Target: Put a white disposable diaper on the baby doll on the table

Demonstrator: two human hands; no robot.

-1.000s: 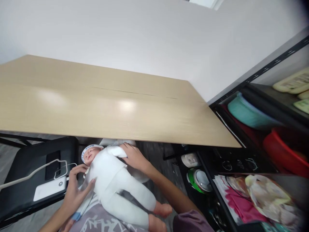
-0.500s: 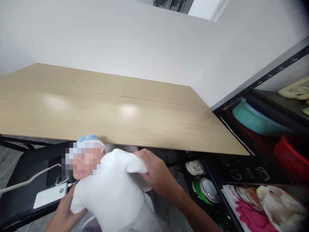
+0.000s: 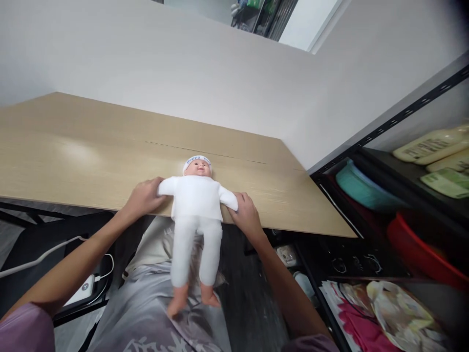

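A baby doll (image 3: 196,205) in a white suit and a white cap with blue lettering lies face up on the near edge of the wooden table (image 3: 91,156). Its head and chest rest on the tabletop, and its legs hang down over the edge toward my lap. My left hand (image 3: 143,196) grips the doll's arm on the left side. My right hand (image 3: 246,215) grips the other arm on the right side. Both hands rest against the table edge.
A black shelf rack (image 3: 395,215) at the right holds a teal tub (image 3: 361,183), a red basin (image 3: 425,249) and bagged cloth (image 3: 381,308). A black chair (image 3: 54,239) at lower left carries a white power bank (image 3: 82,289) with a cable. White wall behind the table.
The doll was lifted from my lap below the table and laid upright on the table edge. Both hands shifted from its body to its two arms.
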